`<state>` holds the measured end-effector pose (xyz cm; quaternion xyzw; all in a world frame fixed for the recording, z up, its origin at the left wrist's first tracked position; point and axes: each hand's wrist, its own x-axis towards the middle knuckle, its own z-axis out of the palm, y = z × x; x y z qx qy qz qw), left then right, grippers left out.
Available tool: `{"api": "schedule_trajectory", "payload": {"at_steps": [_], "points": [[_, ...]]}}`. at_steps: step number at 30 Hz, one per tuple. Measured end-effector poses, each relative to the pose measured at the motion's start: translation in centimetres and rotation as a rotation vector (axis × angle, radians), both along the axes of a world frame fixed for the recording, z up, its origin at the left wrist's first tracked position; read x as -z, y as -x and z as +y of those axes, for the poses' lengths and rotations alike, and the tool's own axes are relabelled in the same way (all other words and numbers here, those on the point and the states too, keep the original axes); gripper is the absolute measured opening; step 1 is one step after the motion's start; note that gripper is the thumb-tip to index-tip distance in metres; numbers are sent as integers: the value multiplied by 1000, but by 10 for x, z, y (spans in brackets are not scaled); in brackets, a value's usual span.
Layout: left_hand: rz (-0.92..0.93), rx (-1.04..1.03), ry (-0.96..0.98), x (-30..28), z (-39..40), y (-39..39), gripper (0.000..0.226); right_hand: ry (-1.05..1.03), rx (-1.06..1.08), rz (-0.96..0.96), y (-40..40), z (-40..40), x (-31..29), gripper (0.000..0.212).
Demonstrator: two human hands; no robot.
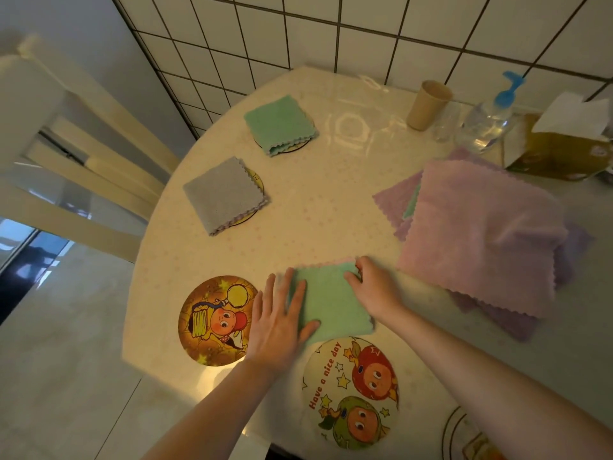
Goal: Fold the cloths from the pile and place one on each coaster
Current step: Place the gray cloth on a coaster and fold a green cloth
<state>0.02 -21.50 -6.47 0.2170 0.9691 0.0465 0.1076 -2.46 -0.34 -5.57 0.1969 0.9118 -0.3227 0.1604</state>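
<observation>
A folded green cloth (326, 300) lies on the table between two bare coasters. My left hand (282, 322) rests flat on its left edge, fingers spread. My right hand (373, 287) pinches its far right corner. An orange cartoon coaster (212, 322) lies left of the cloth, and a white "Have a nice day" coaster (351, 393) lies just in front of it. Farther back, a folded grey cloth (224, 194) and a folded green cloth (280, 124) each cover a coaster. The pile of pink and purple cloths (484, 234) sits to the right.
At the back right stand a paper cup (428, 104), a clear pump bottle (491, 121) and a tissue box (564, 144). A plate rim (454, 433) shows at the bottom right. A pale chair (76, 154) stands left of the round table (331, 200), below a tiled wall.
</observation>
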Motion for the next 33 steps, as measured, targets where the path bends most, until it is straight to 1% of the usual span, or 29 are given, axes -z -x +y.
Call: {"api": "schedule_trajectory", "payload": {"at_steps": [2, 5, 7, 8, 10, 12, 14, 16, 20, 23, 24, 26, 27, 29, 31, 33], "points": [[-16, 37, 13, 9, -2, -5, 78, -26, -11, 5, -2, 1, 3, 35], [-37, 34, 21, 16, -2, -6, 79, -70, -49, 113, -2, -1, -1, 29], [-46, 28, 25, 18, -1, -5, 79, -78, -120, 171, -2, -1, -4, 34], [-48, 28, 24, 19, -1, -5, 80, -92, -154, 167, -2, -1, -6, 31], [-59, 31, 25, 19, -2, -4, 80, -140, -199, 132, 0, 1, -9, 16], [-70, 26, 25, 18, -1, -4, 81, -174, -225, 121, 3, 5, -11, 15], [-92, 20, 20, 16, 0, -3, 81, -187, -242, 159, 7, 6, -14, 16], [-97, 23, 13, 17, 1, -3, 82, -199, -233, 174, 13, 6, -15, 17], [-136, -1, -19, 15, 5, -3, 82, -267, -181, 79, 20, -2, -10, 20], [-190, -36, -85, 4, 9, -1, 81, -270, -33, 56, 20, -7, -6, 27], [-215, -75, -135, -1, 7, 0, 80, -252, 19, 49, 19, -10, -8, 29], [-252, -205, -309, -10, 13, 2, 74, -230, 123, 7, 10, -14, -12, 35], [-269, -297, -428, -14, 18, 3, 70, -209, 149, -18, 3, -15, -12, 39], [-331, -551, -669, -21, 28, 8, 67, -152, 157, -97, -13, -18, -8, 47], [-424, -818, -819, -27, 34, 15, 65, -12, 213, -186, -25, -23, -5, 49], [-515, -1000, -894, -27, 35, 25, 62, 162, 351, -207, -31, -25, -4, 45]]}}
